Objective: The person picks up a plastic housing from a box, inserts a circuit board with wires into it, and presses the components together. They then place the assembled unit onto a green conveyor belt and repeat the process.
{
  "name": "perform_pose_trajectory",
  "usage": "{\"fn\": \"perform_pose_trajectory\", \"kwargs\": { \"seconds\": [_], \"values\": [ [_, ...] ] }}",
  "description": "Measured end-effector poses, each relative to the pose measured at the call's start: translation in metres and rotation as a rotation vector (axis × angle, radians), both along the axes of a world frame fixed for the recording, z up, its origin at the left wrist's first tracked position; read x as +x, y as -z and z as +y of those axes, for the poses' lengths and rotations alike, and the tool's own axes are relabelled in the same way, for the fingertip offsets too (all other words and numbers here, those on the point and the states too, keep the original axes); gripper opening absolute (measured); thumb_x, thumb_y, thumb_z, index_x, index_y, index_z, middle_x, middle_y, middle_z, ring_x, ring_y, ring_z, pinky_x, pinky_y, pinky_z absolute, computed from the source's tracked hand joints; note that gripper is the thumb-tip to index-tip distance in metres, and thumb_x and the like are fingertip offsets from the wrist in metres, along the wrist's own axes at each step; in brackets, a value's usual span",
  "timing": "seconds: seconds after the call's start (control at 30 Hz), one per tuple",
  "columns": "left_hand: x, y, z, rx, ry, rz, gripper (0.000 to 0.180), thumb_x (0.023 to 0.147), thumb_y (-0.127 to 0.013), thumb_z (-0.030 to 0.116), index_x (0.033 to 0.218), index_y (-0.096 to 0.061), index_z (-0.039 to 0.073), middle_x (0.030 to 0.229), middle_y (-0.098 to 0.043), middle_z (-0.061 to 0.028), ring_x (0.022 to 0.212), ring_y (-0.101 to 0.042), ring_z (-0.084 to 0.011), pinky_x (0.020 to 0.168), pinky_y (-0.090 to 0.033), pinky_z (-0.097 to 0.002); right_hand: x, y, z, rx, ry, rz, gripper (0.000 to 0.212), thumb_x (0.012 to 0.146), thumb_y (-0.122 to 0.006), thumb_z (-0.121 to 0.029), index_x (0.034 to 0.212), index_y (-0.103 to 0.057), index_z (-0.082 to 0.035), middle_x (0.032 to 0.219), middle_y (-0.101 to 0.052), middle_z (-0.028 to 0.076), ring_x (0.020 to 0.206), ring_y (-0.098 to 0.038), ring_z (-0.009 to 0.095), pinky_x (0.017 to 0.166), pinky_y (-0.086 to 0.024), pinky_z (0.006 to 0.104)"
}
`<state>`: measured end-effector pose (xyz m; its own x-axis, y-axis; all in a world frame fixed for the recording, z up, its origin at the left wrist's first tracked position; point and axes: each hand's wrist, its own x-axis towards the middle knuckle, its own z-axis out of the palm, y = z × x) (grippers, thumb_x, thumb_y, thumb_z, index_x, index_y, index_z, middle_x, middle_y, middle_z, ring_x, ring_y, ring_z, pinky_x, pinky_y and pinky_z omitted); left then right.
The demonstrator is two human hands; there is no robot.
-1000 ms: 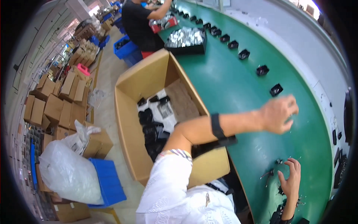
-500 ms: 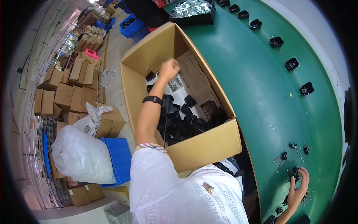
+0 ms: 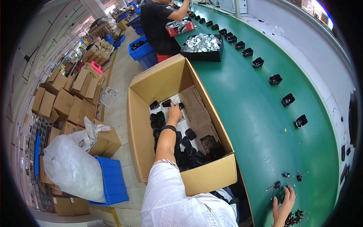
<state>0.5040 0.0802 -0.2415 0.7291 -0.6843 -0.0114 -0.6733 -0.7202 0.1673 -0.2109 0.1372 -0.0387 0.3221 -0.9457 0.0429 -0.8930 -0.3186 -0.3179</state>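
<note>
My left hand [image 3: 174, 112] reaches down into a large open cardboard box [image 3: 206, 179]. Its fingers are closed at a small black plastic housing [image 3: 181, 106], partly hidden by the hand. Another black housing [image 3: 166, 103] lies right beside the fingertips. More black housings [image 3: 157, 119] lie loose on printed paper and heap up toward the near end of the box. Over the green table [image 3: 261, 140] at the lower right, my right hand [image 3: 284, 207] is open, fingers apart. Close to its fingertips lies a small black part with wires [image 3: 277, 185]; several similar parts [image 3: 298, 217] are beside the hand.
A curved row of black housings [image 3: 288, 99] runs along the table. A black tray of shiny metal pieces [image 3: 202, 44] stands beyond the box, near a person in dark clothing [image 3: 155, 22]. On the left are a blue bin [image 3: 112, 178], a plastic bag [image 3: 73, 166] and cardboard boxes [image 3: 60, 99].
The view has shifted, bringing more of the far table and the other person into sight. My left hand has lowered to the housings. My right hand has drawn back from the wired parts.
</note>
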Motion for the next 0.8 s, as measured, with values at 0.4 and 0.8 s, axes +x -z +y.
{"fn": "perform_pose_trajectory", "kwargs": {
  "seconds": [0.4,0.8],
  "values": [
    [0.004,-0.053,-0.012,-0.372,-0.032,0.06,0.04,0.079,-0.077,0.027,0.106,-0.06,0.003,0.113,-0.061,-0.0241,0.104,-0.064,-0.0435,0.09,-0.053,-0.0492,-0.018,-0.003,0.0,-0.059,-0.001,-0.059,0.053,0.075,-0.072,-0.003,0.125,-0.057,-0.002,0.136,-0.053,0.019,0.126,-0.048,0.041,0.107,-0.039,0.0487],
    [-0.095,-0.219,-0.097,-1.063,0.454,0.206,0.057,0.076,-0.085,0.028,0.12,-0.06,0.001,0.106,-0.07,-0.0125,0.094,-0.068,-0.0194,0.085,-0.055,-0.0335,-0.031,0.011,0.003,-0.075,0.175,-0.083,0.042,0.075,-0.071,0.002,0.116,-0.06,-0.003,0.106,-0.064,0.014,0.102,-0.059,0.034,0.091,-0.045,0.0441]
  ]
}}
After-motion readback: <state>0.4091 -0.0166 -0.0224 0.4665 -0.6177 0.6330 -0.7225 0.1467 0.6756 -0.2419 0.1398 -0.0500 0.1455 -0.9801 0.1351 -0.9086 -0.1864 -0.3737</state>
